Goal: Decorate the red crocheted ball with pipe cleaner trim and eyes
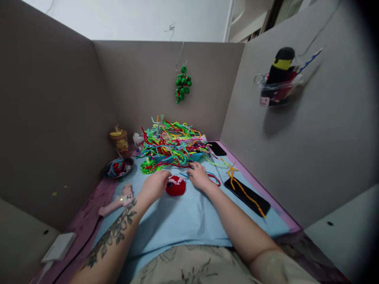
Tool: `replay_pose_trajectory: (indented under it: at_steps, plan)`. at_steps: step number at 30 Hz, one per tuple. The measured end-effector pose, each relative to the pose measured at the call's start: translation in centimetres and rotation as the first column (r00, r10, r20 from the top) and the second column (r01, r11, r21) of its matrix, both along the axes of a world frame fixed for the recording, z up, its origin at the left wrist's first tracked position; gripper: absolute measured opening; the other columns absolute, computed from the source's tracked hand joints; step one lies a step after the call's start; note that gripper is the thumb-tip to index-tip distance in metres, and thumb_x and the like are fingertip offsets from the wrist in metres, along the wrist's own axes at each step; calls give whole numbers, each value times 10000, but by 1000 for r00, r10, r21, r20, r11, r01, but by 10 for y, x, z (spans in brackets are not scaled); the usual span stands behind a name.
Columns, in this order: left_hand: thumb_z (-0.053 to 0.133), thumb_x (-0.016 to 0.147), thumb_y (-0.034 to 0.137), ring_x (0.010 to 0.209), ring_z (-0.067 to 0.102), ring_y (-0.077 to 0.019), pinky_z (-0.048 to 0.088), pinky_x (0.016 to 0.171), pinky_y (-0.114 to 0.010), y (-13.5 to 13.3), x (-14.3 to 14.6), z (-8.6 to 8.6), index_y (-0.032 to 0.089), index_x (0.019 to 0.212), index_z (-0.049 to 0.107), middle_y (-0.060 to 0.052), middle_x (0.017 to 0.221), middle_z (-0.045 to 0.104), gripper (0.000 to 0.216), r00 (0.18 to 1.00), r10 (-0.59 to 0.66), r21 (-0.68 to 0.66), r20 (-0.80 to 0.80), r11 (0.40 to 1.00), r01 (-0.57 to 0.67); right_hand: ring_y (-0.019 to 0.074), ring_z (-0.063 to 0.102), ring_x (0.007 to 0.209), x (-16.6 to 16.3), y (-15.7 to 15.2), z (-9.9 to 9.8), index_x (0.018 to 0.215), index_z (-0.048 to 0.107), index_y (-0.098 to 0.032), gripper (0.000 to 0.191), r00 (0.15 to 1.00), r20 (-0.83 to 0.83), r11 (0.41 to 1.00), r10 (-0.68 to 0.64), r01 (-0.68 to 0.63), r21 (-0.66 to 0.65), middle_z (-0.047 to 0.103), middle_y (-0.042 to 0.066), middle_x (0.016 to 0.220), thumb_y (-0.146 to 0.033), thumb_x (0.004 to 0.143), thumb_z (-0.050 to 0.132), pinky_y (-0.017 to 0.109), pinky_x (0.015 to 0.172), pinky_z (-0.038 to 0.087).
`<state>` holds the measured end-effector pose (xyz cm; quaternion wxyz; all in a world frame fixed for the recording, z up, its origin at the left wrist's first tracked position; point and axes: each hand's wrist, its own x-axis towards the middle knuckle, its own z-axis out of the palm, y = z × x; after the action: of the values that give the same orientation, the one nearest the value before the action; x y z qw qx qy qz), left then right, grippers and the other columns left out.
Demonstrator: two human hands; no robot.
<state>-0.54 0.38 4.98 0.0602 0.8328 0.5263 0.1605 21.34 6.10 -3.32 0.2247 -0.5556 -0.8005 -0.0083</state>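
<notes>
A red fuzzy craft piece (177, 190) with a pink-white ruffled strip and a dark round spot lies on the blue cloth. My left hand (156, 183) is closed at its left edge, the fingertips partly hidden. To the right of it, my right hand (199, 176) rests low with bent fingers, closed on a thin blue pipe cleaner (184, 174) whose tip sticks out to the left. A red and blue pipe cleaner loop (215, 179) lies beside that hand. Just behind my left hand sits a green fuzzy figure (149, 166) with eyes.
A heap of coloured pipe cleaners (174, 138) fills a blue tray behind my hands. At left are a pink glue gun (121, 199), a metal bowl (129, 169) and a cup (119, 139). Orange pipe cleaners (247, 194) lie across a black phone-like slab (257, 203). Grey partitions (133, 79) enclose the table.
</notes>
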Motion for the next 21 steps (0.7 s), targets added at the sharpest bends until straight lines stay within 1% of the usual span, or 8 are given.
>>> replay_pose_trajectory:
  at_steps: [4, 6, 8, 10, 12, 15, 18, 21]
  plan:
    - [405, 851, 200, 942, 604, -198, 445, 819, -280, 21, -7, -14, 182, 993, 639, -79, 1022, 671, 274, 993, -5, 27, 118, 1000, 2, 278, 370, 1164, -6, 4, -6, 866, 661, -175, 173, 999, 47, 999, -19, 21, -40, 537, 129, 1175, -135, 819, 499, 430, 944, 315]
    - [404, 849, 211, 937, 607, -195, 444, 820, -278, 24, -17, -15, 176, 997, 636, -77, 1023, 675, 278, 988, 12, 49, 155, 999, -19, 269, 382, 1151, -3, 4, -4, 884, 641, -160, 175, 999, 34, 999, -31, 32, -21, 549, 133, 1149, -125, 821, 482, 410, 954, 306]
    - [398, 848, 219, 928, 608, -194, 441, 803, -272, 24, -30, -11, 181, 978, 639, -70, 1011, 679, 277, 989, 34, 71, 141, 996, -45, 260, 394, 1134, 1, 2, 1, 880, 620, -157, 171, 998, -33, 998, -48, 49, 42, 561, 129, 1114, -115, 816, 467, 391, 962, 301]
    - [423, 831, 232, 890, 612, -199, 438, 753, -267, 24, -44, -6, 202, 926, 652, -59, 972, 686, 250, 998, 59, 35, 37, 998, -60, 241, 451, 1044, 5, 0, 7, 870, 591, -160, 174, 987, -150, 991, -55, 72, 113, 581, 119, 1018, -105, 814, 436, 361, 917, 339]
    - [513, 770, 262, 819, 619, -208, 430, 680, -263, 23, -56, -5, 225, 886, 666, -51, 909, 691, 195, 992, 39, -106, -124, 993, -52, 217, 503, 897, 10, -4, 12, 872, 560, -168, 189, 960, -279, 984, -40, 87, 157, 583, 96, 897, -95, 815, 396, 322, 816, 389]
    - [584, 701, 291, 775, 621, -218, 415, 631, -264, 23, -61, -15, 240, 939, 655, -54, 877, 685, 253, 965, -2, -265, -261, 962, -70, 198, 522, 778, 14, -11, 12, 885, 537, -181, 192, 921, -389, 980, 29, 49, 191, 576, 66, 818, -108, 823, 370, 293, 708, 402]
    - [563, 698, 270, 770, 619, -231, 411, 619, -273, 23, -57, -30, 216, 915, 640, -76, 877, 676, 237, 944, 2, -272, -329, 957, -97, 194, 535, 775, 12, -19, 10, 900, 548, -184, 154, 906, -409, 979, 109, -26, 204, 591, 61, 830, -166, 847, 404, 292, 701, 401]
    - [542, 695, 233, 759, 614, -229, 408, 613, -274, 24, -55, -40, 192, 853, 626, -87, 849, 668, 184, 943, -9, -273, -333, 958, -88, 186, 539, 777, 4, -28, 11, 893, 575, -193, 131, 890, -412, 972, 197, -124, 198, 593, 53, 822, -235, 863, 456, 288, 705, 405]
